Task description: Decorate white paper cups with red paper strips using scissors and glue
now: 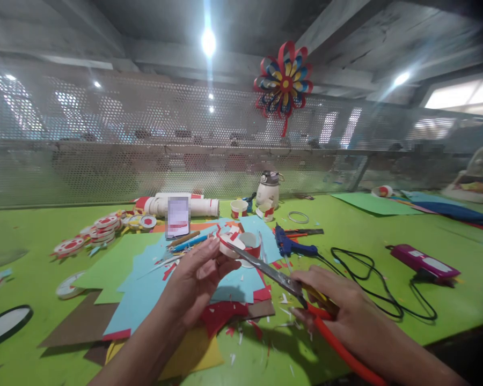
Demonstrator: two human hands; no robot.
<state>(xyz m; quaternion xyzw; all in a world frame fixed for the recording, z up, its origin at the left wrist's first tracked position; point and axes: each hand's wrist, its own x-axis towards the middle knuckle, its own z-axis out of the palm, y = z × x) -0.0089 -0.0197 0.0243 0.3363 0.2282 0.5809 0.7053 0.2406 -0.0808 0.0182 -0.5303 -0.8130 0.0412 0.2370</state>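
Observation:
My left hand (197, 279) is closed on a small white paper piece with red edging (226, 244), pinched between thumb and fingers. In my right hand (334, 300) is a pair of scissors (273, 273) with red handles, blades pointing left. The blade tips lie at the paper piece; whether they cut into it I cannot tell. Something yellow (320, 300) also shows under my right fingers, its kind unclear. Just behind the piece stands a white and red paper cup part (251, 244). Light blue sheets (140, 292) and paper scraps lie below my hands.
A blue glue gun (292, 244) lies right of centre, its black cable near a purple power strip (424, 262). At the back stand paper cups (239, 209), a bottle (268, 190) and a phone (177, 217). Round red-white pieces (104, 225) sit left. A paper flower (285, 83) hangs above.

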